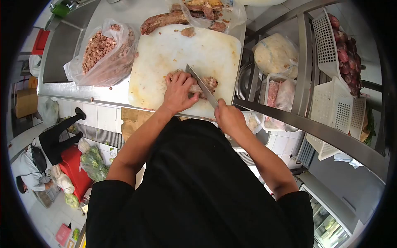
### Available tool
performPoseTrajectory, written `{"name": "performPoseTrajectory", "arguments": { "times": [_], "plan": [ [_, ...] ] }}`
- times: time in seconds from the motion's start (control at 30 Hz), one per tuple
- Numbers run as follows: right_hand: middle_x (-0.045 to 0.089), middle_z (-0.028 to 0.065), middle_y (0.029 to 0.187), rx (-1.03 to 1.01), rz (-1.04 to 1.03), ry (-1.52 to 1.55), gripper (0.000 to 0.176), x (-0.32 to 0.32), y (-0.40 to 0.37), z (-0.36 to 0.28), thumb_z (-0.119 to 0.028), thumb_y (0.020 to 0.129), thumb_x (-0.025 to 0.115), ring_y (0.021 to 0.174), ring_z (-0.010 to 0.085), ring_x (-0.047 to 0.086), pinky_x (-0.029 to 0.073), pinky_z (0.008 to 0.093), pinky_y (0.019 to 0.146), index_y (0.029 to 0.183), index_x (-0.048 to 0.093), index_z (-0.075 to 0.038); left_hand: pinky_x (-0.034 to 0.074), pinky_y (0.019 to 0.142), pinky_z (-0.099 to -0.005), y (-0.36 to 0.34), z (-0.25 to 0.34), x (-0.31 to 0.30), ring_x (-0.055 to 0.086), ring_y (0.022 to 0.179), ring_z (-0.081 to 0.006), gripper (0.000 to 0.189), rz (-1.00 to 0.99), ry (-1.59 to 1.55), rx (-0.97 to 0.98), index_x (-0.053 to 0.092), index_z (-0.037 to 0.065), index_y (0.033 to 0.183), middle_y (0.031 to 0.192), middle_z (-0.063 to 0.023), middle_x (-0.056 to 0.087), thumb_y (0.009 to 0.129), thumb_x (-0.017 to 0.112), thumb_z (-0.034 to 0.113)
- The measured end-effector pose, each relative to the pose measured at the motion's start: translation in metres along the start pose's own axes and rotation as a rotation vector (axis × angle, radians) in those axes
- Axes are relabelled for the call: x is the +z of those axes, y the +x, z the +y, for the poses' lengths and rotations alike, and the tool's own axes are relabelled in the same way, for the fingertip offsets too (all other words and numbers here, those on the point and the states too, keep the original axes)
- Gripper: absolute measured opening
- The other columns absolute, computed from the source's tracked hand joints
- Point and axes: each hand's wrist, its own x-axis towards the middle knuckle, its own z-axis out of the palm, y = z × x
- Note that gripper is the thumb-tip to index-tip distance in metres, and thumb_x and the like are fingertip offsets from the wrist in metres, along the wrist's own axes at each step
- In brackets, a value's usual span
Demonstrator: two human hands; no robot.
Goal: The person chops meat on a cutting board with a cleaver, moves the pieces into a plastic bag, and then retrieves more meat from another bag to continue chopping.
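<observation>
Left hand [178, 90] lies palm down with its fingers curled over one lump of brown cooked meat [210, 82], pinning it near the front edge of the single white plastic cutting board [165, 53]. Right hand [229, 118] is closed in a fist around the handle of one long steel-bladed knife [200, 84], whose blade runs slantwise across the meat, just beside the left fingers. The board lies on a grey stainless-steel worktop [70, 87]. One small scrap of meat [188, 32] sits at the board's far edge, and one long brown piece of cooked meat [163, 21] lies on the worktop just beyond it. Two clear plastic bags are on the worktop: one full of chopped pinkish-brown meat [103, 51], touching the board's left side, and one with larger meat pieces [211, 10] at the far right corner. To the right stands a grey metal shelf rack [306, 49] carrying at least three white perforated plastic baskets; one basket [326, 41] holds reddish-purple round vegetables [347, 53]. Down on the floor at the left, another person in white clothing [29, 169] crouches, well apart from the worktop.
</observation>
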Motion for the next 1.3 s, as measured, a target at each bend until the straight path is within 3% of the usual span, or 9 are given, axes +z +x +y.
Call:
{"name": "performPoseTrajectory", "arguments": {
  "times": [0.33,0.43,0.67,0.73,0.83,1.0,1.07,1.17,1.3],
  "plan": [
    [0.072,0.0311,0.09,0.046,-0.03,-0.059,0.021,-0.008,0.0,-0.017,-0.012,0.098,0.047,0.086,0.0469,0.074,0.058,0.0569,0.077,0.108,0.057,0.003,0.032,0.103,-0.0539,-0.001,0.004,-0.003,0.048,0.12,-0.0344,0.044,0.045,0.022,0.034,0.062,0.012,0.107,0.117,-0.0105,0.055,0.072,0.077,0.033],
    [0.07,0.0277,0.077,0.011,0.011,-0.081,0.021,-0.016,-0.017,-0.011,-0.019,0.101,0.052,0.074,0.0478,0.07,0.055,0.0582,0.07,0.104,0.055,0.001,0.032,0.102,-0.0536,-0.002,0.004,-0.004,0.048,0.12,-0.0346,0.044,0.053,0.008,0.046,0.062,0.012,0.107,0.117,-0.0106,0.055,0.072,0.077,0.033],
    [0.071,0.0287,0.08,-0.071,0.229,0.002,0.025,0.008,0.047,-0.027,-0.021,0.1,0.053,0.077,0.0477,0.071,0.056,0.0577,0.071,0.106,0.059,0.002,0.032,0.103,-0.053,-0.002,0.002,-0.001,0.048,0.119,-0.0346,0.042,0.083,0.019,0.095,0.063,0.011,0.108,0.117,-0.0117,0.055,0.074,0.076,0.033],
    [0.072,0.0286,0.085,-0.115,0.205,-0.005,0.027,-0.003,0.053,-0.033,-0.019,0.097,0.056,0.084,0.0466,0.073,0.057,0.0559,0.077,0.111,0.062,0.003,0.032,0.104,-0.0537,-0.003,0.002,-0.004,0.048,0.12,-0.0346,0.04,0.023,0.012,0.057,0.063,0.011,0.109,0.118,-0.0122,0.055,0.076,0.073,0.033],
    [0.072,0.029,0.085,-0.005,0.12,0.017,0.025,-0.031,0.023,-0.04,-0.018,0.097,0.056,0.084,0.0467,0.072,0.057,0.0569,0.078,0.109,0.061,0.003,0.032,0.105,-0.0546,-0.005,-0.003,-0.001,0.048,0.121,-0.0346,0.039,0.067,0.016,0.079,0.062,0.011,0.109,0.119,-0.0122,0.055,0.078,0.07,0.033],
    [0.07,0.0294,0.082,-0.016,-0.03,-0.033,0.028,-0.052,-0.03,-0.021,-0.021,0.098,0.053,0.081,0.0494,0.069,0.054,0.0586,0.077,0.11,0.059,0.004,0.031,0.108,-0.0559,-0.004,-0.003,0.0,0.049,0.121,-0.035,0.039,0.077,-0.011,0.061,0.061,0.01,0.109,0.118,-0.0123,0.055,0.079,0.069,0.033],
    [0.07,0.0293,0.081,0.022,-0.064,-0.019,0.028,-0.041,-0.021,-0.019,-0.021,0.098,0.053,0.08,0.0494,0.069,0.054,0.0588,0.077,0.109,0.059,0.004,0.031,0.108,-0.0561,-0.005,-0.002,0.003,0.049,0.121,-0.0352,0.039,0.06,-0.009,0.064,0.06,0.01,0.109,0.117,-0.0124,0.055,0.079,0.069,0.033],
    [0.07,0.0283,0.079,-0.032,0.089,-0.014,0.026,-0.016,0.019,-0.024,-0.02,0.099,0.053,0.078,0.0486,0.069,0.054,0.0592,0.075,0.105,0.059,0.004,0.031,0.109,-0.0563,-0.002,-0.004,0.001,0.049,0.122,-0.0355,0.039,0.065,0.008,0.051,0.06,0.009,0.108,0.116,-0.0124,0.056,0.079,0.069,0.034],
    [0.072,0.0303,0.089,0.024,-0.101,-0.075,0.023,-0.05,-0.009,-0.035,-0.015,0.099,0.05,0.087,0.0466,0.073,0.056,0.0567,0.08,0.11,0.058,0.003,0.03,0.108,-0.0589,-0.001,-0.002,0.0,0.05,0.123,-0.0331,0.038,0.035,-0.038,0.031,0.061,0.011,0.11,0.118,-0.0115,0.056,0.08,0.069,0.033]
  ]
}}
